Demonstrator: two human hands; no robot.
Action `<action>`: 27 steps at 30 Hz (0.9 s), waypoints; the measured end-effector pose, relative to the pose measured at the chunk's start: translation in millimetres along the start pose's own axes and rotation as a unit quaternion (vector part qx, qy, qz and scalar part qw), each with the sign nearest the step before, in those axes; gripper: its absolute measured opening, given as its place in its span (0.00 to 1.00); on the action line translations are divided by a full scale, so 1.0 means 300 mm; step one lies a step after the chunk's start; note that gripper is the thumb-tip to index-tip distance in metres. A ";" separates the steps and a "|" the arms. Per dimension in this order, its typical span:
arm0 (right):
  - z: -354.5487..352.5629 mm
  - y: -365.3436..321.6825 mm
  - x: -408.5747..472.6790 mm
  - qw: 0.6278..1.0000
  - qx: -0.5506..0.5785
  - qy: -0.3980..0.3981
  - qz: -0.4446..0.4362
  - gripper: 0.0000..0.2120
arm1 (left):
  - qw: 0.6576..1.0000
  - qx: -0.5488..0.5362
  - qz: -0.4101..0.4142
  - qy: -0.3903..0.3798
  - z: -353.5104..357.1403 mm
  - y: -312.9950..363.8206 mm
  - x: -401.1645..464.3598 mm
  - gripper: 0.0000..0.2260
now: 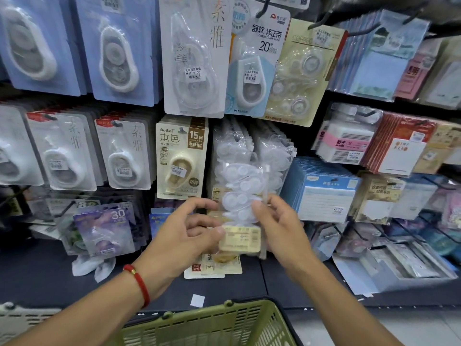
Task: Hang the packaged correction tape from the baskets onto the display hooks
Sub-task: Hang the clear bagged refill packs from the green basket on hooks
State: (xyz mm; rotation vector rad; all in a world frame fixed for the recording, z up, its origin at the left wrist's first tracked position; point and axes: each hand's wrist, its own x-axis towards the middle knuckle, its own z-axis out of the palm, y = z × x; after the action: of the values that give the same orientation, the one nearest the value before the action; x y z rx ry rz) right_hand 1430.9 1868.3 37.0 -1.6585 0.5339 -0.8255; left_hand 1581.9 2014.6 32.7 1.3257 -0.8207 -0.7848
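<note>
Both hands hold a clear packet of correction tape (240,208) at the centre of the frame, before a wall of hanging stationery: the left hand (184,236) pinches its yellow label between thumb and fingers, the right hand (277,228) grips its right edge; a green basket (224,325) sits at lower centre, below a dark shelf (50,278)

A shop display wall (309,136) of dark panel fills the view, crowded with hanging stationery packs. Below it runs a dark grey shelf (50,278), with a strip of pale floor (374,328) below the shelf at lower right. The lighting is even and bright.
</note>
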 end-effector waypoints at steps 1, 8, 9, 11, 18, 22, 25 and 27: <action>-0.009 -0.009 0.004 0.999 0.015 0.040 0.011 0.08 | 1.000 0.002 -0.001 -0.002 -0.002 0.000 0.003 0.16; -0.086 -0.029 0.034 0.979 0.033 0.200 -0.015 0.18 | 0.997 0.071 0.009 0.026 -0.011 -0.009 0.011 0.19; -0.089 -0.030 0.035 0.979 0.033 0.199 -0.016 0.19 | 0.997 0.075 0.009 0.027 -0.013 -0.010 0.012 0.19; -0.098 -0.036 0.037 0.980 0.044 0.193 -0.012 0.22 | 0.996 0.082 0.011 0.027 -0.014 -0.009 0.014 0.19; -0.115 -0.053 0.043 0.981 0.107 0.160 -0.010 0.11 | 0.995 0.088 0.028 0.033 -0.021 -0.013 0.018 0.19; -0.120 -0.017 0.044 0.968 -0.107 0.227 -0.016 0.08 | 0.988 0.134 0.058 0.051 -0.025 -0.009 0.019 0.19; -0.123 0.022 0.043 0.901 -0.349 0.222 -0.130 0.20 | 0.944 0.293 0.132 0.074 -0.052 -0.004 0.019 0.19; -0.113 0.039 0.073 0.891 -0.396 0.149 -0.163 0.20 | 0.889 0.412 0.181 0.088 -0.081 -0.003 0.033 0.24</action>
State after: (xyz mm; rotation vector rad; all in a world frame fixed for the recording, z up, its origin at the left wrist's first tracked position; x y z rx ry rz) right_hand 1420.4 1827.7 34.3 -2.4314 0.9007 -1.2205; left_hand 1607.7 2018.1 30.9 1.8679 -1.2754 0.0242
